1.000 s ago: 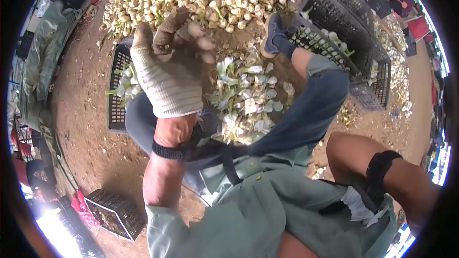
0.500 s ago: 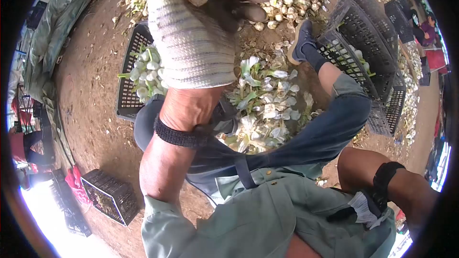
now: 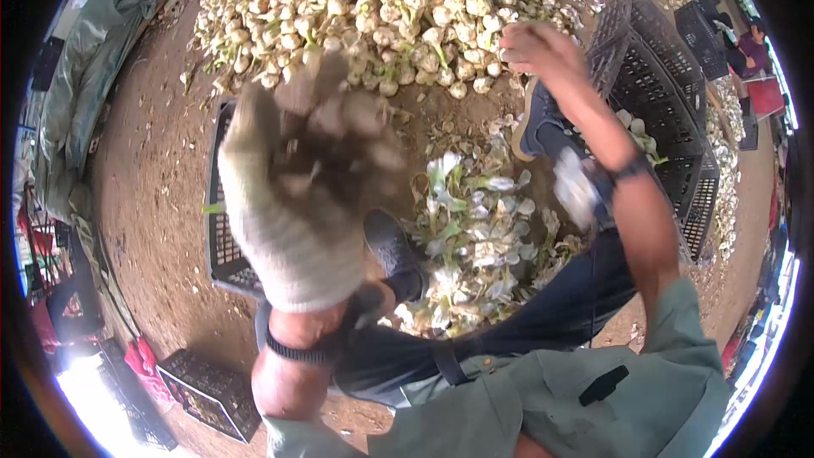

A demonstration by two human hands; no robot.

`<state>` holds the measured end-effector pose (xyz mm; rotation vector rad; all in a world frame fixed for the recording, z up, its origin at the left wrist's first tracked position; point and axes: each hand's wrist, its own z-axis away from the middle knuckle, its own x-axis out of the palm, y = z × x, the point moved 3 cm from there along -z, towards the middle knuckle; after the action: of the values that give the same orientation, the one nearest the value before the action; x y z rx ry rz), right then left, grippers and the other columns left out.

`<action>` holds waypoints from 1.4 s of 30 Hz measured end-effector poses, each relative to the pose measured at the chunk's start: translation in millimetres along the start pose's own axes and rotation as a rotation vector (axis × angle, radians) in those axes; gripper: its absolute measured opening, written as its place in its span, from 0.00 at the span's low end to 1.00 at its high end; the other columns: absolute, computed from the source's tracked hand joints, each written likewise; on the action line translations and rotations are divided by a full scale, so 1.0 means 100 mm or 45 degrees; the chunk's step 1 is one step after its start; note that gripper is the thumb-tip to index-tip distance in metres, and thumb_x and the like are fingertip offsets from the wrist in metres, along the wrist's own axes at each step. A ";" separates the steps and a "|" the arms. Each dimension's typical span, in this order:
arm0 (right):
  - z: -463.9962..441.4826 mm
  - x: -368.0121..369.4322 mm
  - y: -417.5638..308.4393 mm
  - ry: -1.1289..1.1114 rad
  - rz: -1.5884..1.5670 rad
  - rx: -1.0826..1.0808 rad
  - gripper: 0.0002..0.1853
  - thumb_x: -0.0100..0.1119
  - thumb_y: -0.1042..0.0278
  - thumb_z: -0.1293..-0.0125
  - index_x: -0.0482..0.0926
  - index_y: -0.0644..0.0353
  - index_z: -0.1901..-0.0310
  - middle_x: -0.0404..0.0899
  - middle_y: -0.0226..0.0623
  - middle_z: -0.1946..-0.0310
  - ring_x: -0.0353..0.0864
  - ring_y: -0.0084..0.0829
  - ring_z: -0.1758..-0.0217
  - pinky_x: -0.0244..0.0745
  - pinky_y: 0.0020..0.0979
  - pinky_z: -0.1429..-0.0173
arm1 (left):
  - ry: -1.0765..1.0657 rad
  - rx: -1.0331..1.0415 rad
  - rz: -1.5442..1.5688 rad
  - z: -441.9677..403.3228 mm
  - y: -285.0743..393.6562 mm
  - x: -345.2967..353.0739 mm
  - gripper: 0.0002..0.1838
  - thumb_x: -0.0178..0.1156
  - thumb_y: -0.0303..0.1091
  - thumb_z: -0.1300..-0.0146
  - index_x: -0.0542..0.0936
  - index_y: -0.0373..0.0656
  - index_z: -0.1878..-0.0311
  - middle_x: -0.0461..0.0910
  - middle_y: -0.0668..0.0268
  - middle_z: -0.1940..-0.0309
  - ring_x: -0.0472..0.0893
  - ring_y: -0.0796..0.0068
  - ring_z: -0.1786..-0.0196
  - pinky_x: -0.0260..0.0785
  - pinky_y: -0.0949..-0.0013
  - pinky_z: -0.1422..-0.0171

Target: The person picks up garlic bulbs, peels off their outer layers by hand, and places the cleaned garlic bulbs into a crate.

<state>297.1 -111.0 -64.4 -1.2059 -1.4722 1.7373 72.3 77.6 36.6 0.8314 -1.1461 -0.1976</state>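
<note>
The heap of pale bulbs [image 3: 381,13] spreads across the top of the frame. The bare right hand [image 3: 547,55] is near its lower right edge, fingers bent and close together; I cannot tell whether they hold a bulb. Left of centre, the gloved left hand [image 3: 301,170] is blurred, fingers curled, and whether they grip anything I cannot tell. Skins and leaves [image 3: 479,242] lie on the dirt floor [image 3: 153,203] at centre; a black crate [image 3: 222,248] sits partly behind the left hand, stacked crates [image 3: 674,110] at upper right
</note>
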 end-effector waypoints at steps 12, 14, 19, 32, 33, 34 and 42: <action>-2.62 0.15 2.09 0.401 1.005 0.170 0.29 0.59 0.50 0.37 0.72 0.67 0.43 0.80 0.55 0.51 0.78 0.51 0.45 0.73 0.47 0.41 | 0.288 0.012 -0.338 -0.27 -0.09 -0.52 0.29 0.45 0.55 0.28 0.78 0.34 0.49 0.74 0.61 0.76 0.72 0.72 0.82 0.63 0.72 0.84; -2.45 0.19 2.15 0.453 1.073 0.049 0.26 0.59 0.51 0.36 0.74 0.67 0.47 0.82 0.54 0.58 0.82 0.53 0.55 0.77 0.49 0.50 | 0.330 -0.022 -0.344 -0.27 -0.11 -0.54 0.29 0.45 0.55 0.28 0.78 0.34 0.50 0.74 0.62 0.76 0.72 0.72 0.82 0.63 0.72 0.83; -1.90 0.37 2.50 0.028 0.584 -0.072 0.18 0.56 0.57 0.30 0.75 0.61 0.48 0.70 0.27 0.84 0.67 0.21 0.85 0.72 0.29 0.78 | 0.352 -0.113 -0.280 -0.17 -0.17 -0.37 0.28 0.47 0.54 0.29 0.78 0.34 0.50 0.75 0.62 0.75 0.72 0.74 0.81 0.64 0.73 0.82; 0.94 0.38 0.18 -0.235 -0.076 -0.238 0.12 0.52 0.62 0.30 0.79 0.62 0.55 0.73 0.28 0.81 0.67 0.16 0.84 0.64 0.22 0.83 | -0.143 -0.213 -0.652 0.06 -1.03 -0.71 0.36 0.63 0.33 0.36 0.58 0.34 0.29 0.76 0.63 0.50 0.77 0.79 0.56 0.71 0.78 0.55; 1.07 0.38 -0.01 -0.290 -0.097 -0.071 0.14 0.52 0.62 0.29 0.78 0.64 0.53 0.73 0.28 0.80 0.68 0.17 0.83 0.64 0.22 0.82 | -0.237 -0.255 -0.598 0.12 -1.04 -0.60 0.38 0.64 0.33 0.37 0.57 0.33 0.28 0.76 0.62 0.49 0.77 0.77 0.54 0.71 0.77 0.52; 1.19 0.37 -0.13 -0.343 -0.119 0.097 0.15 0.52 0.61 0.29 0.77 0.65 0.50 0.74 0.29 0.78 0.69 0.17 0.82 0.65 0.23 0.81 | -0.331 -0.298 -0.544 0.16 -1.04 -0.50 0.40 0.64 0.33 0.38 0.55 0.33 0.28 0.76 0.62 0.48 0.77 0.75 0.51 0.72 0.75 0.49; 1.75 0.42 -0.30 -0.140 -0.211 0.172 0.11 0.58 0.67 0.33 0.78 0.66 0.54 0.72 0.25 0.77 0.69 0.14 0.77 0.64 0.22 0.76 | -0.322 -0.257 -0.727 0.53 -1.16 -0.46 0.38 0.69 0.30 0.43 0.63 0.33 0.32 0.76 0.60 0.46 0.79 0.73 0.50 0.79 0.73 0.54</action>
<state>118.7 -148.1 -47.9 -0.9065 -1.4480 1.7823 38.0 -3.8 -66.2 0.9545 -1.0747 -0.8978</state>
